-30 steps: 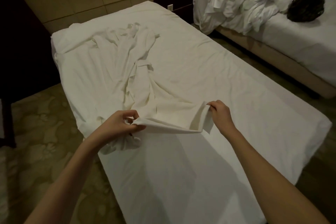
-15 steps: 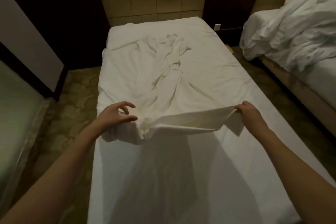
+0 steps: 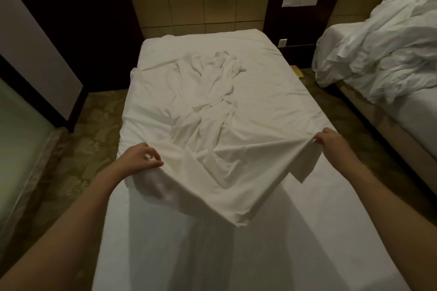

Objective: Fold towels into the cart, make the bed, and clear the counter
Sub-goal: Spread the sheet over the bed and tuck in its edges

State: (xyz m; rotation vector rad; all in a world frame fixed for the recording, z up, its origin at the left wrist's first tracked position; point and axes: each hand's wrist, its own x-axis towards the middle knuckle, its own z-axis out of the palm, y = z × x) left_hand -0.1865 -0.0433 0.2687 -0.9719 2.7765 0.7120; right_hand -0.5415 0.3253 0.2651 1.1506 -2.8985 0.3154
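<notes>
A white bed [image 3: 272,255] with a fitted sheet fills the middle of the view. On it lies a crumpled cream-white sheet [image 3: 212,111], bunched along the bed's centre and spread wider toward me. My right hand [image 3: 329,143] pinches the sheet's near edge at the right and holds it off the mattress. My left hand [image 3: 142,156] pinches the same edge at the left side, thumb and forefinger closed on the cloth. Between my hands the sheet's corner hangs down toward me.
A second bed [image 3: 402,116] at the right carries a heap of rumpled white bedding [image 3: 378,49]. Patterned carpet [image 3: 78,149] runs on both sides. A dark panel and a frosted glass wall [image 3: 21,125] stand left. A tiled wall with a switch plate [image 3: 300,0] is behind.
The view has swung to face the bed head-on. My hands have moved apart, stretching the sheet's near edge wider, and a corner of it now hangs toward me.
</notes>
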